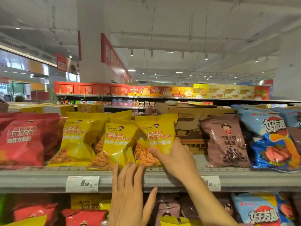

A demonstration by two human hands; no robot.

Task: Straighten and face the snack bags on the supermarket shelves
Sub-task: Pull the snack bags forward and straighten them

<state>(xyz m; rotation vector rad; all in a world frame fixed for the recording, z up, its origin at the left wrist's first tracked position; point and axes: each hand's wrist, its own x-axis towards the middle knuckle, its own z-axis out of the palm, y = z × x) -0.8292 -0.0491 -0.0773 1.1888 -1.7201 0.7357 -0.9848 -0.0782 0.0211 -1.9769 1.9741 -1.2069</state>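
Head view, yellow snack bag: upright on the top shelf, long axis vertical, printed face outward, leaning slightly left against its neighbour yellow bag.
Right hand: thumb and fingers curled round that bag's lower right edge.
Left hand: fingers straight, tips touching the bags' bottom edges at the shelf lip, holding nothing.
Shelf contents: red bags left, brown bag and blue bags right.

Glossy plastic snack bags, cardboard box

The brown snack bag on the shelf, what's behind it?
Behind the brown snack bag stands a brown cardboard box with printing on its front. The bag covers the box's right part, so whatever sits behind there is hidden.
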